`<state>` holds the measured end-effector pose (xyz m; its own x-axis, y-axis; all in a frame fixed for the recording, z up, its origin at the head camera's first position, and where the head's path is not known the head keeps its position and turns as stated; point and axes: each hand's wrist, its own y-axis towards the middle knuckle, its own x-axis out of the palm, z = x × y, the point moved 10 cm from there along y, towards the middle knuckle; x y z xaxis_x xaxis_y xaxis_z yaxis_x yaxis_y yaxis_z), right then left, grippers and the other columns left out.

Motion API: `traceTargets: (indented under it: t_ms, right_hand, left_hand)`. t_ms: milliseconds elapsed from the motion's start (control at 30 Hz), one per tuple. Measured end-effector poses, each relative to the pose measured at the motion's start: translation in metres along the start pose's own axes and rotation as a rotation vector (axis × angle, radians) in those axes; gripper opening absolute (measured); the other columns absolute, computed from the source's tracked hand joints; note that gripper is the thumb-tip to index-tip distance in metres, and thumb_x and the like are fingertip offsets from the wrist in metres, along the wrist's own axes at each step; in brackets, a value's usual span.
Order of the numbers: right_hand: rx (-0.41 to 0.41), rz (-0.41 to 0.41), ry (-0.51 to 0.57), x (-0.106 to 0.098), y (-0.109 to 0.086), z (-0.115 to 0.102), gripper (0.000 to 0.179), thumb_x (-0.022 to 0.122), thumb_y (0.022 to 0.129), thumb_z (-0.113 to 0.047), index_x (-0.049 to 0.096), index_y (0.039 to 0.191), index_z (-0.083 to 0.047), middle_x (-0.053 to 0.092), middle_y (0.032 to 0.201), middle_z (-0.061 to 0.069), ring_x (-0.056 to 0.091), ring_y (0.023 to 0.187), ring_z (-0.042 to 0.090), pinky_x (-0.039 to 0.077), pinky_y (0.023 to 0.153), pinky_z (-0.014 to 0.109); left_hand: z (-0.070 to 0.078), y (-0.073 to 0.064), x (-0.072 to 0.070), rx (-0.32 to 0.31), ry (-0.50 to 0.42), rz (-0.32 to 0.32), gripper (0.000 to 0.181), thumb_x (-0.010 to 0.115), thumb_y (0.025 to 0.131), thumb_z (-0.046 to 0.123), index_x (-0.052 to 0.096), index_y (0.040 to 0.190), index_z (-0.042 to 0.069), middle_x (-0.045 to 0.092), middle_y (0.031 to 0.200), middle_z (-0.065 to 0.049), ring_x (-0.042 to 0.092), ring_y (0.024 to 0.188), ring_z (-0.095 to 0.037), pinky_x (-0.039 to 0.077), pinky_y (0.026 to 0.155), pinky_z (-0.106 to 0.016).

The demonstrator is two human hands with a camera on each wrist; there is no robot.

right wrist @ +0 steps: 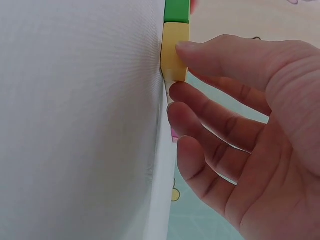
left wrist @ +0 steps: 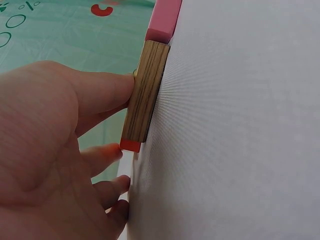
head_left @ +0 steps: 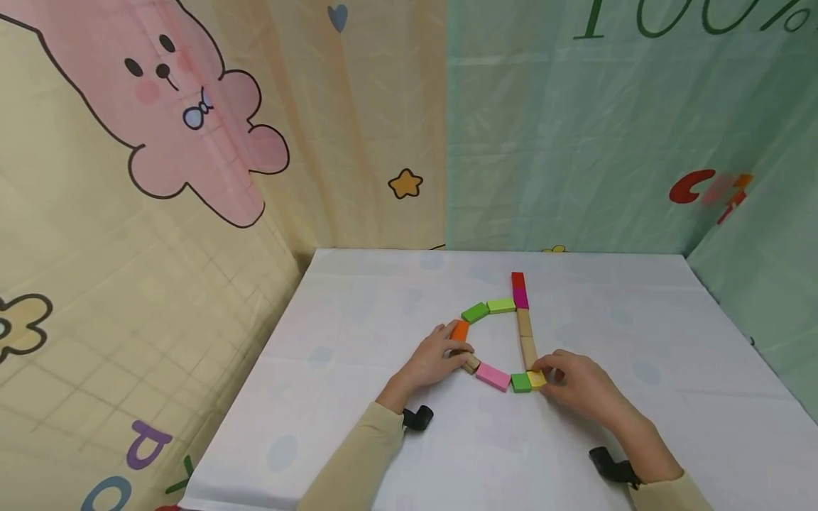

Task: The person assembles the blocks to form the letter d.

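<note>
Small coloured blocks form a loop with a straight right side on the white tabletop. My left hand [head_left: 434, 358] pinches a striped wooden block [left wrist: 146, 92] at the loop's lower left, its other fingers beside the orange block [head_left: 459, 331]. At the lower right corner my right hand [head_left: 584, 383] holds a yellow block [right wrist: 175, 50] between thumb and index finger, the remaining fingers loosely bent. Between the hands lie a pink block [head_left: 493, 377] and a green block [head_left: 520, 382], which meets the yellow one.
Two plain wooden blocks [head_left: 525, 333] run up the right side to a magenta block [head_left: 520, 298] and a red block [head_left: 517, 279]. Light green [head_left: 501, 306] and darker green blocks [head_left: 475, 312] curve across the top. A printed curtain [head_left: 358, 128] hangs behind the table [head_left: 319, 440].
</note>
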<state>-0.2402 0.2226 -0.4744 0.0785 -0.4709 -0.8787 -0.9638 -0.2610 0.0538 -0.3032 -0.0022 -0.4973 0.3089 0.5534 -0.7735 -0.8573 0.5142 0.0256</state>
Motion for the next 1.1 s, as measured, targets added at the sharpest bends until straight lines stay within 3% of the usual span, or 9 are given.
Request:
traceTargets:
  t_ms: [567, 800, 1100]
  right_hand:
    - [0.016, -0.027, 0.017, 0.0019, 0.0024, -0.0011, 0.033, 0.085, 0.08, -0.014, 0.074, 0.111, -0.02, 0.063, 0.092, -0.011, 0.054, 0.08, 0.013, 0.046, 0.067, 0.033]
    - [0.043, -0.025, 0.028, 0.0045, -0.0004, 0.0019, 0.035, 0.086, 0.079, -0.014, 0.075, 0.11, -0.02, 0.063, 0.091, -0.01, 0.054, 0.079, 0.013, 0.047, 0.067, 0.031]
    - [0.064, -0.033, 0.038, 0.0003, 0.0, 0.0024, 0.031, 0.083, 0.081, -0.013, 0.074, 0.109, -0.023, 0.065, 0.096, -0.009, 0.055, 0.081, 0.014, 0.047, 0.066, 0.033]
  left_hand:
    - [-0.0004, 0.001, 0.0004, 0.001, 0.005, 0.012, 0.025, 0.062, 0.101, 0.035, 0.075, 0.121, 0.027, 0.028, 0.164, -0.004, 0.019, 0.151, -0.035, 0.023, 0.116, -0.057]
    - [-0.0006, 0.0016, 0.0042, -0.007, -0.001, 0.005, 0.03, 0.061, 0.102, 0.032, 0.071, 0.129, 0.025, 0.028, 0.164, -0.005, 0.021, 0.151, -0.033, 0.025, 0.116, -0.056]
    - [-0.0049, -0.0036, 0.0023, -0.047, -0.129, 0.019, 0.047, 0.058, 0.102, 0.028, 0.053, 0.148, 0.024, 0.025, 0.165, -0.006, 0.017, 0.152, -0.029, 0.022, 0.117, -0.056]
